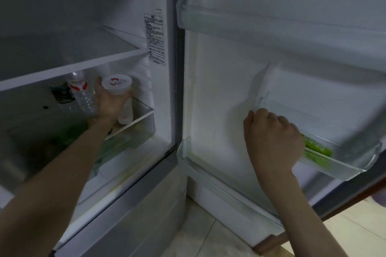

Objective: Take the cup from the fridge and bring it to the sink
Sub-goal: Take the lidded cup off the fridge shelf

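The fridge stands open in front of me. On its lower shelf, my left hand (109, 101) is wrapped around a white plastic cup (117, 84) with a sealed lid carrying a red mark. The cup sits just under the white shelf edge (69, 69), near the fridge's right wall. My right hand (271, 142) grips the rim of a clear door bin (342, 152) on the open fridge door, fingers curled over it. No sink is in view.
A clear water bottle (82, 92) with a red label stands left of the cup, and a white bottle (125, 113) below it. A clear drawer (135, 131) holds greenish items. A green packet (315, 150) lies in the door bin. Beige floor tiles (208, 240) show below.
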`<action>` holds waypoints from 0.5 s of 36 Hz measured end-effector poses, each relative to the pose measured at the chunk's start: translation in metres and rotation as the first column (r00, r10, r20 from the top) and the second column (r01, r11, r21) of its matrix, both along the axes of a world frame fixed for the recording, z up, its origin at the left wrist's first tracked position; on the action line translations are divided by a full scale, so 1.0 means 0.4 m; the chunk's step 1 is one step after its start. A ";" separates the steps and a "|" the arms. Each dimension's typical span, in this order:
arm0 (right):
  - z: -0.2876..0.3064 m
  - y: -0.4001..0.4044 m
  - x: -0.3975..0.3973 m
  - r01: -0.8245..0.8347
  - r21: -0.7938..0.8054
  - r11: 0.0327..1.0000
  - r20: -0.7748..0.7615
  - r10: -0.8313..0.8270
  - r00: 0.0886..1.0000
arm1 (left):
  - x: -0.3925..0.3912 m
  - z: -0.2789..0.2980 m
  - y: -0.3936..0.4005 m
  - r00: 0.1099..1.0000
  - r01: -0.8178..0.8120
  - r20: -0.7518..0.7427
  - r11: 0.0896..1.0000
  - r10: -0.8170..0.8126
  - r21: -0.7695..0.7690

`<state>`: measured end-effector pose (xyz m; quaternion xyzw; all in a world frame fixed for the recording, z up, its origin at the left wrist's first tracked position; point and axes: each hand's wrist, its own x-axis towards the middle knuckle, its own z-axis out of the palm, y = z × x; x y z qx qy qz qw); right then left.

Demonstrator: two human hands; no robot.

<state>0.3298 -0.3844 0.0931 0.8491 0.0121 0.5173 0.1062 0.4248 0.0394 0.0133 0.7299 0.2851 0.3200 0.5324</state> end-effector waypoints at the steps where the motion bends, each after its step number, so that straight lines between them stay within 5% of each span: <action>1: 0.000 0.002 -0.001 -0.003 0.000 1.000 -0.004 0.003 1.000 | 0.010 0.000 0.003 0.999 0.002 -0.033 0.999 -0.003 -0.032; 5: -0.003 0.004 -0.001 -0.021 0.003 1.000 -0.017 0.021 1.000 | 0.033 0.000 0.016 0.998 -0.044 -0.059 0.987 0.036 -0.152; 12: -0.012 0.005 0.000 -0.029 0.010 1.000 -0.029 0.029 0.999 | 0.033 -0.080 -0.034 0.973 -0.025 -0.231 0.994 -0.001 -0.106; 18: -0.011 0.001 -0.001 -0.011 0.007 1.000 -0.066 0.012 0.998 | -0.002 -0.077 -0.055 0.997 -0.066 -0.063 0.950 0.049 -0.305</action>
